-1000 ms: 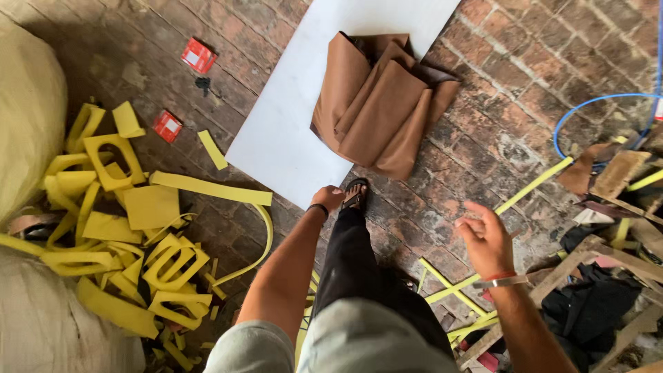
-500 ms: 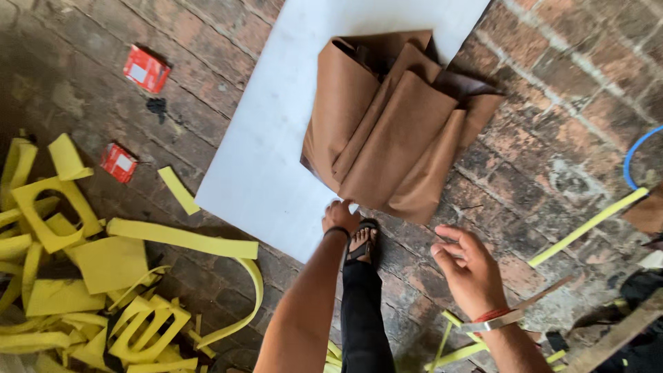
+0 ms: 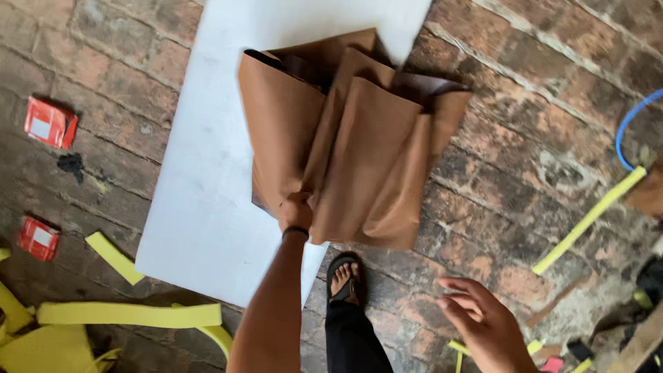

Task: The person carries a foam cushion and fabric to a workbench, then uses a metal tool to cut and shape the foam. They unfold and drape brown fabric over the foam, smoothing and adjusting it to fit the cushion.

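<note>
Left hand clamped on the near edge of the folded brown sheet, which lies on a white board. Right hand open, fingers apart, over the brick floor, holding nothing.

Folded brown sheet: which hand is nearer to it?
Left. The left hand grips the near edge of the folded brown sheet, which lies on the white board. The right hand hangs open over the brick floor, apart from it.

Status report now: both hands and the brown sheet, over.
Left hand grips brown sheet at its near edge. Right hand open, apart. Sheet lies folded on white board.
</note>
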The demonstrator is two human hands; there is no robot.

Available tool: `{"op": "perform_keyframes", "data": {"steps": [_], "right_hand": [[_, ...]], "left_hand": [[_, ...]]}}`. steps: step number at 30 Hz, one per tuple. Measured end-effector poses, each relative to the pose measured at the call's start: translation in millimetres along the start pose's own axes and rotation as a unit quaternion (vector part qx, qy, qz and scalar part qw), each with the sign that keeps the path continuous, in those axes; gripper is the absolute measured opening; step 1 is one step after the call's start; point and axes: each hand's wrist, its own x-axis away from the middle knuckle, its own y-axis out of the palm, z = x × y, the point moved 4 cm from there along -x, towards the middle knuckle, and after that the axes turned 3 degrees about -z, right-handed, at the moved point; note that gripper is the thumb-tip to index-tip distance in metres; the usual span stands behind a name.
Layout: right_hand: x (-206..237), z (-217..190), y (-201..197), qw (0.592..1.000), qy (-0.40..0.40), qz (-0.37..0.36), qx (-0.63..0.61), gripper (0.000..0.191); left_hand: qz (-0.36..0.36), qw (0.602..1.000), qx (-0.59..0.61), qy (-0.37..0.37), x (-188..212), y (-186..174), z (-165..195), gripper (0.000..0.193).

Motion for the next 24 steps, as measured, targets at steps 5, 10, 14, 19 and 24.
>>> {"op": "perform_keyframes", "data": {"steps": [5,10,14,19,24], "right_hand": [[41.0,97.0,-49.4,0.996,-0.078,-0.019,-0.05,0.046],[120.0,104.4,-73.7,0.996,0.029,-0.04,-0.081,0.066],[198.6,63.2,-83.7,0.991,-0.049,-0.079,-0.096,0.096],[318.0,63.1,-127.3,0.894,-0.448,-0.01,0.011,0.1],[391.6,118.8,-234.2,0.811,-0.548,0.189,-0.072,0.023]], "left_hand": [[0.145,0.943,0.247,0.171,97.9,-32.9,66.8,0.016],[-0.033,0.812,0.578,0.07,228.6,-83.9,154.7,0.024],[-0.091,0.824,0.515,0.22,364.5,-129.9,252.4,0.027],[-0.186,0.795,0.453,0.359,555.4,-142.2,366.6,0.026],[-0.395,0.736,0.382,0.396,727.7,-106.0,465.2,0.025]]}}
